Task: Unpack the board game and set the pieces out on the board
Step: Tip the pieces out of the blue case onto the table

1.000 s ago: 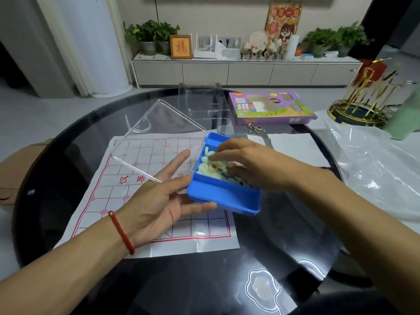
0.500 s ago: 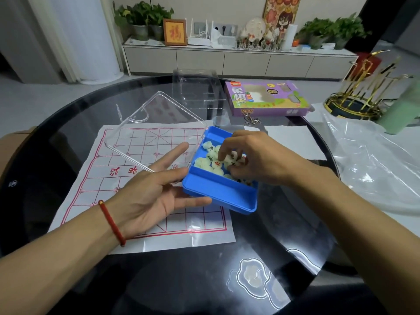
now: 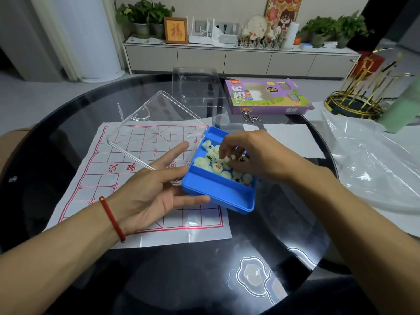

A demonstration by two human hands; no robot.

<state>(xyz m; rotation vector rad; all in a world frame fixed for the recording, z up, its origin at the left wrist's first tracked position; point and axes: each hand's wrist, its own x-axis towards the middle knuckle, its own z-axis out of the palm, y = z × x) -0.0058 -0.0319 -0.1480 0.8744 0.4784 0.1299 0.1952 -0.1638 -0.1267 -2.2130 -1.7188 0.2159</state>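
Blue tray lies open, steadied by the flat left hand, the right hand pinching pieces inside; the board holds none yet.

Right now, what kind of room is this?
Most likely a home living or dining room: a round dark glass table, a low sideboard along the wall with potted plants and a framed picture.

A: What's hidden?
B: Right hand covers part of the pieces in the blue box; what the fingertips pinch is unclear.
A: Cut off?
B: Gold rack and plastic bag, at the right edge.
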